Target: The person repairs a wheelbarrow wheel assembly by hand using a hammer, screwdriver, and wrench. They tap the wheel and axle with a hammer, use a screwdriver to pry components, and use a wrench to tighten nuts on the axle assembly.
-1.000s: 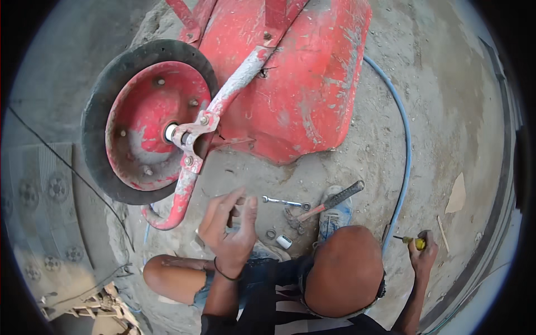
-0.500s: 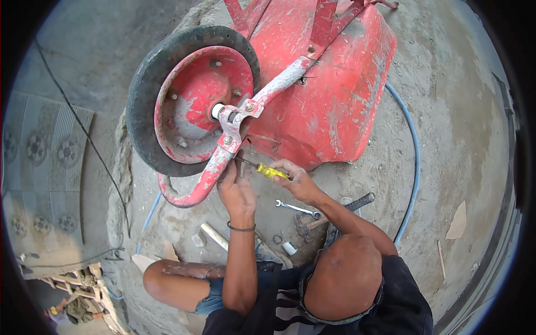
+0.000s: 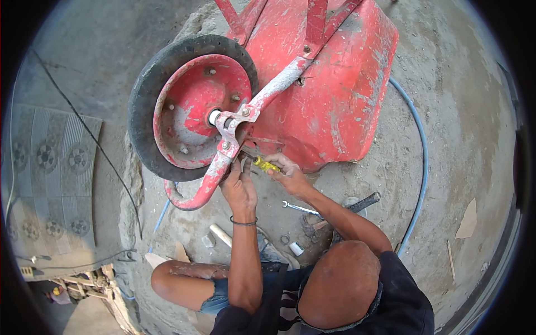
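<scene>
A red wheelbarrow [image 3: 335,95] lies overturned, its paint scraped and dusty. Its black-tyred wheel [image 3: 137,111] stands at the left, beside the bent frame tube [image 3: 209,181] and a bolted axle bracket [image 3: 229,134]. My right hand [image 3: 291,177] is closed around the yellow handle of a screwdriver [image 3: 267,165], whose shaft points left under the bracket. At the underside of the tube, close to the screwdriver's tip, my left hand [image 3: 240,192] has its fingers drawn together and raised. The tube partly covers them, and what they pinch is too small to tell.
On the concrete lie a combination wrench [image 3: 298,208], a hammer [image 3: 321,225], a small white cylinder [image 3: 296,248] and a pale rod [image 3: 221,234]. A blue hose [image 3: 422,151] curves along the right. Patterned tiles [image 3: 56,173] and a black cable [image 3: 92,137] are at the left.
The view has shifted slightly. The screwdriver, in my right hand, now points more steeply up toward the bracket. My left hand stays by the tube with its fingers closer to the tip.
</scene>
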The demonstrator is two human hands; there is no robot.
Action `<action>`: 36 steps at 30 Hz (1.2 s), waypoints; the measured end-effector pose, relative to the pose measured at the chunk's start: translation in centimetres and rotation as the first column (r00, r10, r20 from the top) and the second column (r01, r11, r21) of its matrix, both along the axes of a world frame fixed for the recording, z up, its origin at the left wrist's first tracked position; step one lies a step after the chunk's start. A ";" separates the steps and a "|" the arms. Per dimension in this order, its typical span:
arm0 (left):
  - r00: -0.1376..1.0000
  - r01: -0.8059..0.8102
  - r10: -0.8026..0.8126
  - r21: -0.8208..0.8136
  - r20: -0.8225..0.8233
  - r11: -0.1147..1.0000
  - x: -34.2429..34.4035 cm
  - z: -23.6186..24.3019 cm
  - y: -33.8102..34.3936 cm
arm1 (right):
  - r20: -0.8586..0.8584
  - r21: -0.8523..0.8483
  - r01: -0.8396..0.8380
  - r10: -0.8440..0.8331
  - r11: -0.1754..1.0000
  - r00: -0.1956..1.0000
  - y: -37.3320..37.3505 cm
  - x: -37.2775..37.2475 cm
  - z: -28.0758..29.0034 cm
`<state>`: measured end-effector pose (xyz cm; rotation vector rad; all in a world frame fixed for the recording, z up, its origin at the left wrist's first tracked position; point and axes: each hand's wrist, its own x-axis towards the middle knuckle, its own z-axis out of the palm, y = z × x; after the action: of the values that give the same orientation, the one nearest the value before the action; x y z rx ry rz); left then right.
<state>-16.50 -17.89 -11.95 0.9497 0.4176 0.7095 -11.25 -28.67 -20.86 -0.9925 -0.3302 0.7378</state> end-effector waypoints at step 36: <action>0.968 0.250 -0.248 -0.162 0.031 0.955 0.1 1.2 1.4 | 0.059 0.031 -0.002 0.000 1.000 0.998 0.5 -1.8 -0.4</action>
<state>-16.39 -16.48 -10.73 0.8234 0.3344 0.4429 -13.08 -28.17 -21.24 -0.9859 -0.3924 0.7036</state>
